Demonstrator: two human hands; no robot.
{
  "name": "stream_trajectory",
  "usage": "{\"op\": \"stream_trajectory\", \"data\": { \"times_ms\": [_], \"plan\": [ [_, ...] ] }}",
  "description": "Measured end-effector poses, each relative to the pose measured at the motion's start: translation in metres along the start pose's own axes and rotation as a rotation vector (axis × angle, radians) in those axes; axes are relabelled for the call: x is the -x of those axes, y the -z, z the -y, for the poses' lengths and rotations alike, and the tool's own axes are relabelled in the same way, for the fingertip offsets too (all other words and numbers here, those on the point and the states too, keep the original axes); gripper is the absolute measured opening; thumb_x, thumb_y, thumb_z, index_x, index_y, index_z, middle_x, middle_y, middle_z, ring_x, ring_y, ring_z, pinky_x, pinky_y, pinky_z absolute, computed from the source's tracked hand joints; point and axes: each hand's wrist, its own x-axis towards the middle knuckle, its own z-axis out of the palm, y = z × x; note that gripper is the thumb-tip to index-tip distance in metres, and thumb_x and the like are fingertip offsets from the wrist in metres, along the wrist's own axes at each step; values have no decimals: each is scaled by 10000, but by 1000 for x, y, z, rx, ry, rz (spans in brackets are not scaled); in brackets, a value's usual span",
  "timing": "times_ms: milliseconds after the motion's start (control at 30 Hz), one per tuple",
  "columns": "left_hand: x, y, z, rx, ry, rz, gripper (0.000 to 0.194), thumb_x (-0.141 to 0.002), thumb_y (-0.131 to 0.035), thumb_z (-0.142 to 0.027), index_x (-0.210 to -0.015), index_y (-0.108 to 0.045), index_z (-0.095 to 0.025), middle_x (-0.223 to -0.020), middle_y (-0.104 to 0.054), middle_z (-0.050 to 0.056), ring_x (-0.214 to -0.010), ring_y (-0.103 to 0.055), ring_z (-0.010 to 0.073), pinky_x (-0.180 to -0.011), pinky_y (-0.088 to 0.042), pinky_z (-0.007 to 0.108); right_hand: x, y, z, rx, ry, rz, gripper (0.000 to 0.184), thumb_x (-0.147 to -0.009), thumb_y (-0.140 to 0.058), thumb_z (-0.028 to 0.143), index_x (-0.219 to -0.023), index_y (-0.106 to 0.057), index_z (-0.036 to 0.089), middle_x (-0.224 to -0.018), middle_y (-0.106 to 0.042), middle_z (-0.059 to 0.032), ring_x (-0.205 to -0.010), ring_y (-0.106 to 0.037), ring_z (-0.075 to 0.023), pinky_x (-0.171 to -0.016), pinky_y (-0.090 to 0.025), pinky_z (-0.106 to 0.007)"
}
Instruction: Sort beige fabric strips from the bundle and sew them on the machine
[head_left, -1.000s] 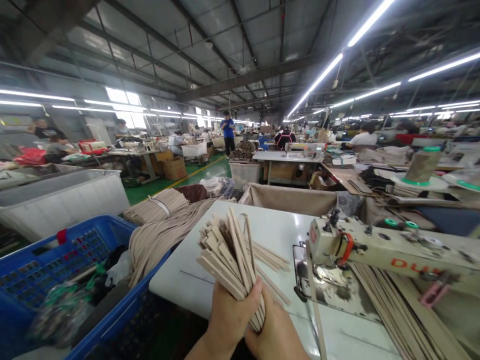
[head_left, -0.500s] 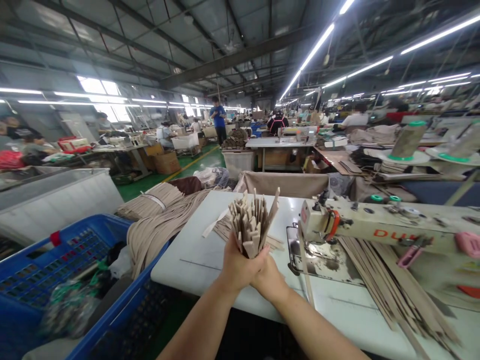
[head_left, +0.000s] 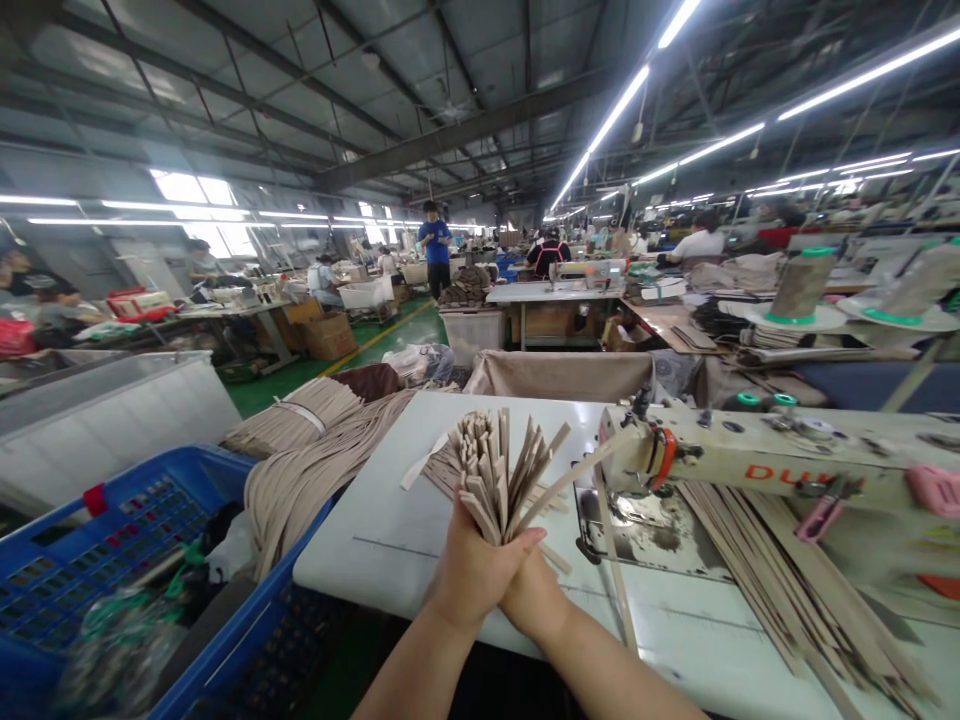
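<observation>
Both hands grip one bundle of beige strips held upright over the white table. My left hand wraps round its lower end from the left, fingers closed. My right hand is pressed against it from the right, mostly hidden behind the left. The strip ends fan out upward, and one strip leans right toward the head of the sewing machine. More loose strips lie on the table behind the bundle.
A blue crate stands at the left with a pile of beige straps over its rim. Long strips lie under the machine arm at right. Thread cones stand behind. People work at far tables.
The bundle swung from leaning left to upright, then its ends fanned out with one strip tipping right toward the machine. Both hands kept their grip.
</observation>
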Motion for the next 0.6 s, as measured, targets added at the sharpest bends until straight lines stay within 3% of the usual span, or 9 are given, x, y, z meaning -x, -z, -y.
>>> {"op": "stream_trajectory", "data": {
  "times_ms": [133,300,467,600],
  "plan": [
    [0,2,3,-87,-62,7,579,-678,-827,-286,-1213,-647,-157,-1235,-684,167,-1256,-592,356,-1086,-461,496,0,2,2,42,77,16,561,-918,-610,259,-1465,-500,208,-1368,-618,-148,-1356,-509,-309,-1177,-360,-541],
    [4,3,14,-233,-205,-57,409,-765,-692,-220,-1170,-686,-167,-1212,-704,143,-1258,-595,332,-1093,-466,491,3,1,-5,-59,114,-30,720,-811,-755,270,-1466,-462,211,-1401,-578,-159,-1352,-501,-331,-1153,-400,-533],
    [9,1,22,-294,-233,-80,492,-772,-705,-259,-1250,-651,-160,-1288,-664,154,-1325,-536,350,-1125,-439,520,3,1,-2,-94,86,-53,703,-797,-767,276,-1440,-485,236,-1369,-601,-146,-1315,-533,-345,-1131,-426,-551],
    [13,0,27,-341,-259,-73,581,-769,-710,-250,-1334,-598,-173,-1339,-627,154,-1373,-485,358,-1171,-381,549,2,2,1,-103,79,-42,577,-821,-731,263,-1373,-562,263,-1308,-650,-121,-1285,-562,-344,-1121,-438,-559]
  ]
}}
